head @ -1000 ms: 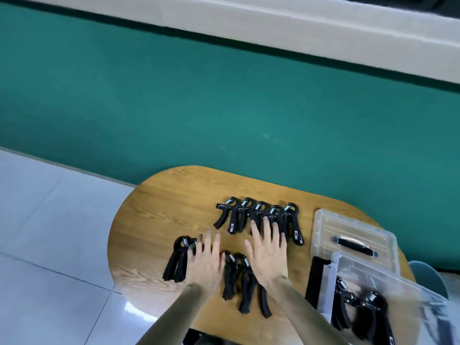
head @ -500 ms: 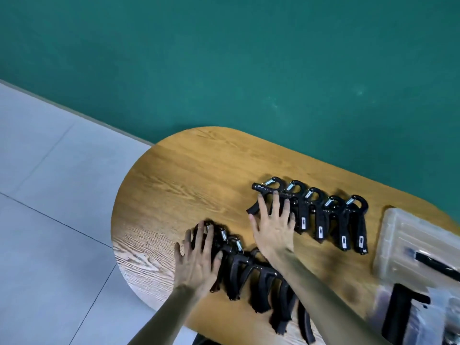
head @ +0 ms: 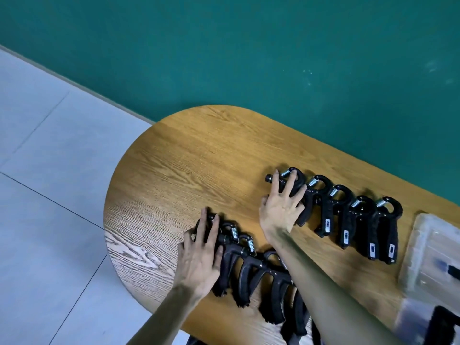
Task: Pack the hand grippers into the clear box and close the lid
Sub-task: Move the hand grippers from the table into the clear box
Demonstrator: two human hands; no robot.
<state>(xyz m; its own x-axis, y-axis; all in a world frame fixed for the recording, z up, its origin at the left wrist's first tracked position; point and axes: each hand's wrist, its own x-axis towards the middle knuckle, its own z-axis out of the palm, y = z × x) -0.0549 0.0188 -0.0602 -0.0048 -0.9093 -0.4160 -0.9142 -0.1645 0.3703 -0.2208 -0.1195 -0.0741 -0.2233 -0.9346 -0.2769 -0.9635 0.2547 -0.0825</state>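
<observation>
Two rows of several black hand grippers lie on the wooden table (head: 179, 170). The far row (head: 348, 220) runs toward the right; the near row (head: 251, 275) lies along the front edge. My left hand (head: 199, 255) rests flat with straight fingers on the leftmost gripper of the near row. Over the leftmost gripper of the far row (head: 296, 180) lies my right hand (head: 281, 207), fingers spread. The clear lid (head: 423, 250) with a black handle sits at the right edge. Only a blurred corner of the clear box (head: 410, 319) shows at the bottom right.
The oval table's rounded end is on the left, with grey floor tiles (head: 49, 195) beyond it. A green wall (head: 249, 58) runs behind the table. Bare wood lies behind and left of the grippers.
The view has swung left and closer, pushing the box almost out of frame. Both hands have moved from the middle of the rows to the leftmost gripper of each row.
</observation>
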